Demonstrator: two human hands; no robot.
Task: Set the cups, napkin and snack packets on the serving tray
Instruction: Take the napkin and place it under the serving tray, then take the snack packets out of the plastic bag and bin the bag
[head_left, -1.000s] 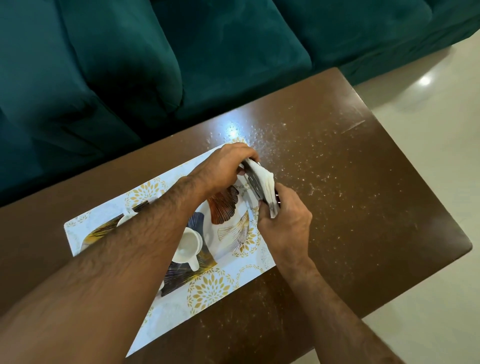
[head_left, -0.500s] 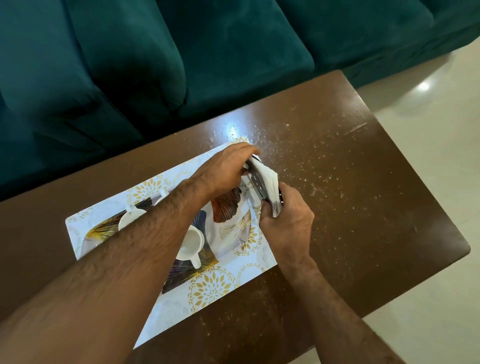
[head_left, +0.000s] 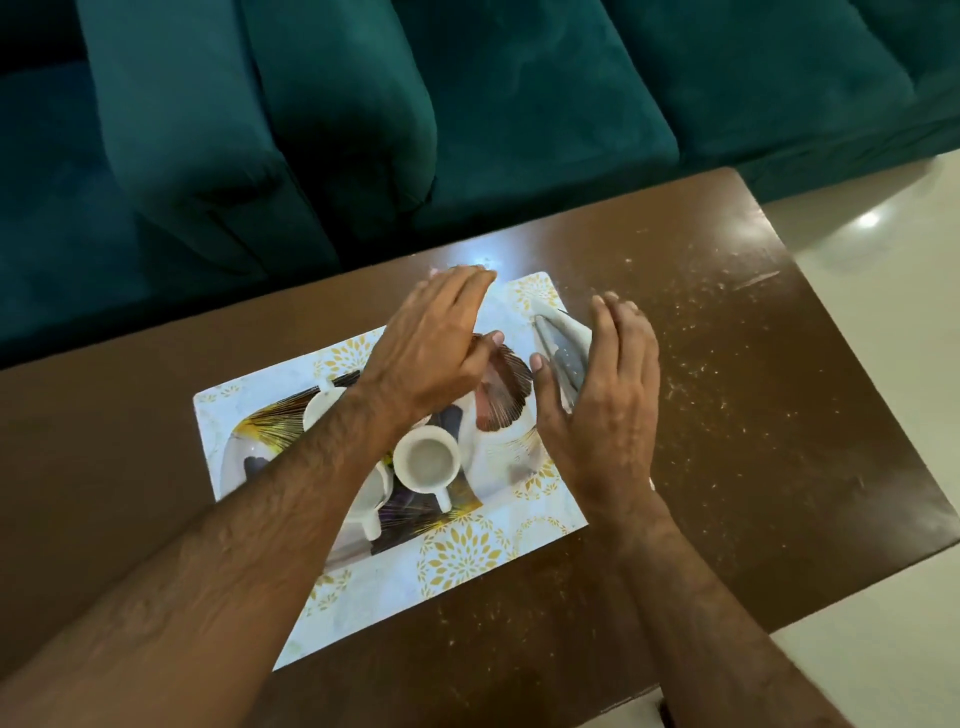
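A white serving tray (head_left: 467, 551) with gold flowers and dark leaf prints lies on the brown table. A white cup (head_left: 426, 461) stands on it near the middle. Two more cups (head_left: 321, 406) (head_left: 375, 496) show partly from under my left forearm. At the tray's right end, a white napkin folded around dark snack packets (head_left: 563, 347) stands on edge. My right hand (head_left: 608, 405) holds this bundle between thumb and straightened fingers. My left hand (head_left: 441, 345) hovers flat over the tray's far side, fingers apart, holding nothing.
The brown table (head_left: 753, 415) is dusted with pale specks, and its right edge drops to a light tiled floor (head_left: 883, 270). A dark green sofa (head_left: 467, 130) runs along the table's far side.
My left hand has let go of the napkin bundle and opened flat. My right hand's fingers have straightened along the bundle. The view has shifted, so the tray sits lower and more centred.
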